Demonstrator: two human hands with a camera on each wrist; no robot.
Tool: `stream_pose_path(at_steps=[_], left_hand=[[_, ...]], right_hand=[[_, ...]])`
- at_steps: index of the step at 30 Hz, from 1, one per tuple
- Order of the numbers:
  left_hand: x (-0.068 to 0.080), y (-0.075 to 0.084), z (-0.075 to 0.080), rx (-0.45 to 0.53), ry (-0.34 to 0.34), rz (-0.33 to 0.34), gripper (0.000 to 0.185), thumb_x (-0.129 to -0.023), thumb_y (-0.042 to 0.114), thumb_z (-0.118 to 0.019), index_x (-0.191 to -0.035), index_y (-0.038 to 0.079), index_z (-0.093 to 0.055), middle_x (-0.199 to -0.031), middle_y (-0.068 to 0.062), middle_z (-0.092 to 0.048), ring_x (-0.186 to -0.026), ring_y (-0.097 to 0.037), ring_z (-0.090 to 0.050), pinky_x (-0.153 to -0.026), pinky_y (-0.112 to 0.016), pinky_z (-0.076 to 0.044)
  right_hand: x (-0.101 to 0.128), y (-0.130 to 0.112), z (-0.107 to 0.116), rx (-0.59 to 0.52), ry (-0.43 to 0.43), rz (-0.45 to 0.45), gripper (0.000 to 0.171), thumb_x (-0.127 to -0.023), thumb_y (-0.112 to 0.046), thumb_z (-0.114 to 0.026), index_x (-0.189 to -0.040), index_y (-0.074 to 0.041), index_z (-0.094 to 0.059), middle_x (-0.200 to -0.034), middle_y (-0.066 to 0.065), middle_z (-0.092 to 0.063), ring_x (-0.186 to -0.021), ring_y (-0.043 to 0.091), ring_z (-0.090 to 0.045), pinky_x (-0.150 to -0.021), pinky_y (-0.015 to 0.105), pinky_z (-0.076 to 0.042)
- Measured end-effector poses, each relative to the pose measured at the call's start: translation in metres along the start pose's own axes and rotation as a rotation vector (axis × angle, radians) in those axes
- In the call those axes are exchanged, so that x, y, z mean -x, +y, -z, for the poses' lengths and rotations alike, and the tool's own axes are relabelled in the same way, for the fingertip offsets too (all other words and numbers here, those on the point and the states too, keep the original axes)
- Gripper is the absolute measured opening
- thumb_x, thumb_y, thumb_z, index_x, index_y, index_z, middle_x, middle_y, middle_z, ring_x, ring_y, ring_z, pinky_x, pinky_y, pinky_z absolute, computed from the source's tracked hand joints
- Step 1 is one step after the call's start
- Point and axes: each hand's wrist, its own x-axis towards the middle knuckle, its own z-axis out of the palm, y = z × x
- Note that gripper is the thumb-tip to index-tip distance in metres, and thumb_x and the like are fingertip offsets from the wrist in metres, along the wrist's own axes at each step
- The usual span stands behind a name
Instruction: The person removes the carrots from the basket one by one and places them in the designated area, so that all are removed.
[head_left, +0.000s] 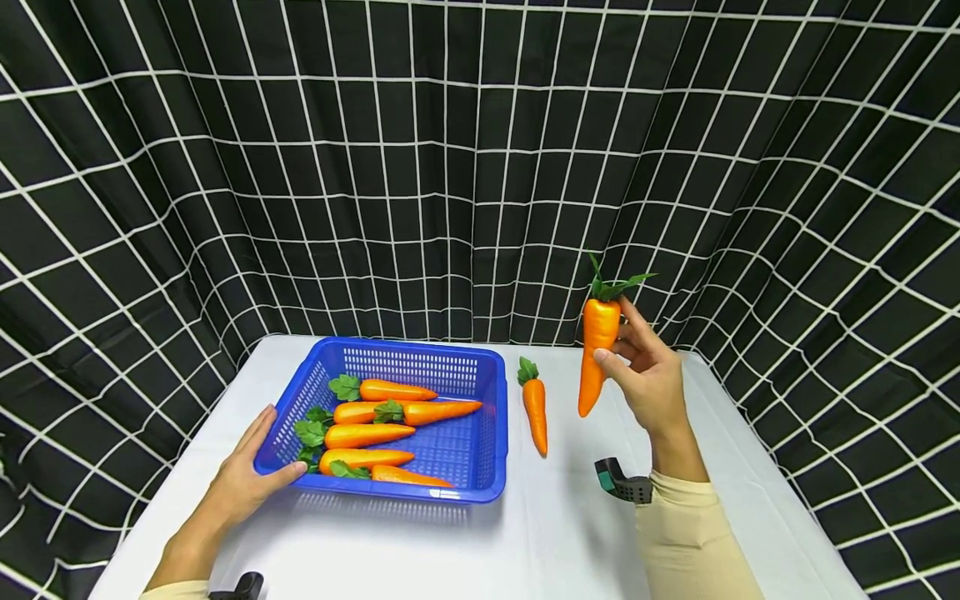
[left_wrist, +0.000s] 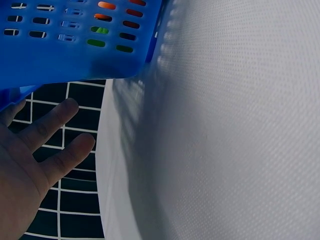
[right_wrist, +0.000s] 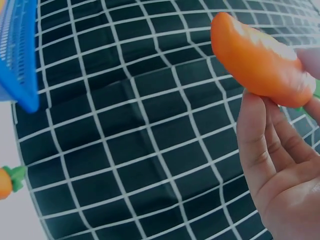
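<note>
The right hand [head_left: 649, 379] holds one carrot [head_left: 597, 350] up in the air, pinched between thumb and fingers, leaves on top and tip down; the left hand [head_left: 247, 475] lies with straight fingers against the near left corner of the blue basket [head_left: 491, 433], which sits on the white table [head_left: 555, 533] with five carrots inside. It looks like the carrots are being put in the basket one at a time; this one would need to go left and down over the rim, then be let go; one more loose carrot [head_left: 536, 406] lies on the table just beside the basket.
</note>
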Motion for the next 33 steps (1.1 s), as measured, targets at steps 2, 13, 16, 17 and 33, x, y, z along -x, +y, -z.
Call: stream_pose_path(at_steps=[2,13,16,17,33], left_hand=[[0.000,0.000,0.000,0.002,0.005,-0.006,0.098,-0.081,0.027,-0.078,-0.154,0.003,-0.016,-0.159,-0.017,-0.010,-0.139,-0.048,-0.011,-0.103,-0.070,-0.013],[0.000,-0.001,-0.001,-0.001,0.017,-0.033,0.099,-0.080,0.029,-0.079,-0.154,0.002,-0.017,-0.158,-0.018,-0.012,-0.140,-0.047,-0.011,-0.104,-0.069,-0.012],[-0.001,-0.001,0.000,-0.007,0.023,-0.039,0.099,-0.080,0.030,-0.079,-0.153,0.002,-0.018,-0.158,-0.017,-0.013,-0.140,-0.047,-0.012,-0.104,-0.069,-0.013],[-0.002,-0.001,0.000,-0.008,0.024,-0.040,0.099,-0.080,0.030,-0.079,-0.153,0.002,-0.018,-0.158,-0.017,-0.013,-0.140,-0.047,-0.012,-0.104,-0.069,-0.013],[0.001,-0.001,0.000,-0.011,0.022,-0.045,0.099,-0.080,0.028,-0.079,-0.153,0.001,-0.018,-0.158,-0.020,-0.013,-0.140,-0.048,-0.012,-0.103,-0.070,-0.013]], right_hand=[[0.001,0.005,0.001,0.019,0.015,-0.019,0.068,-0.083,0.015,-0.064,-0.145,-0.005,-0.043,-0.103,0.014,-0.059,-0.083,0.020,-0.061,-0.067,0.025,-0.056],[0.010,0.046,0.008,0.162,0.142,-0.215,0.061,-0.086,0.005,-0.069,-0.142,-0.006,-0.048,-0.101,0.012,-0.065,-0.076,0.014,-0.064,-0.061,0.024,-0.056],[0.013,0.060,0.010,0.182,0.160,-0.277,0.061,-0.086,0.002,-0.070,-0.143,-0.009,-0.048,-0.103,0.016,-0.063,-0.076,0.013,-0.064,-0.060,0.026,-0.056],[0.015,0.065,0.011,0.185,0.168,-0.300,0.061,-0.087,0.000,-0.070,-0.143,-0.010,-0.048,-0.104,0.016,-0.063,-0.077,0.013,-0.064,-0.060,0.026,-0.056],[0.030,0.112,0.019,0.223,0.178,-0.550,0.063,-0.087,-0.010,-0.072,-0.144,-0.014,-0.047,-0.104,0.017,-0.062,-0.076,0.012,-0.063,-0.058,0.028,-0.057]])
